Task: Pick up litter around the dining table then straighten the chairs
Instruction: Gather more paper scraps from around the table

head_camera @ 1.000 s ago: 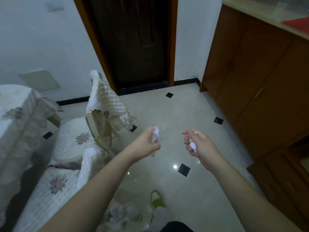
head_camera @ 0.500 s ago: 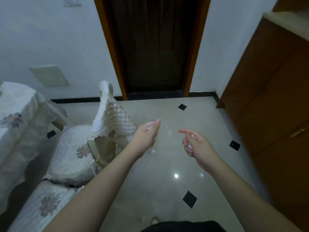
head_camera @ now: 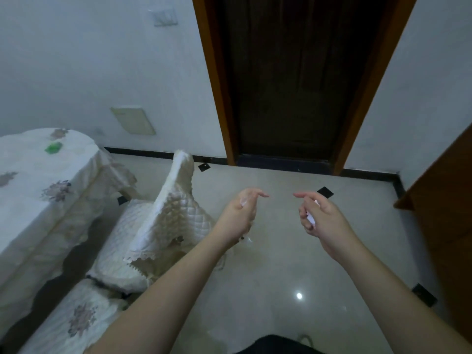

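Holding both hands out over the floor just right of the chair (head_camera: 163, 221), I keep my left hand (head_camera: 240, 213) curled round clear plastic litter (head_camera: 245, 238) and my right hand (head_camera: 319, 215) round a white scrap (head_camera: 311, 218). I'd keep both grips snug (the plastic trails loose below my wrist) until I find a bin, none being visible here.

A home's dining room. The dining table (head_camera: 38, 180) at the left wears a white floral cloth over its tabletop. Just beside the table stand two chairs (head_camera: 163, 215) in matching quilted white covers. Beyond the table, a plain wall carries a light switch (head_camera: 165, 17). Right of the table a dark wooden door (head_camera: 293, 80) opens onto a glossy tiled floor (head_camera: 281, 264), with a brown wooden cabinet (head_camera: 444, 213) farther right.
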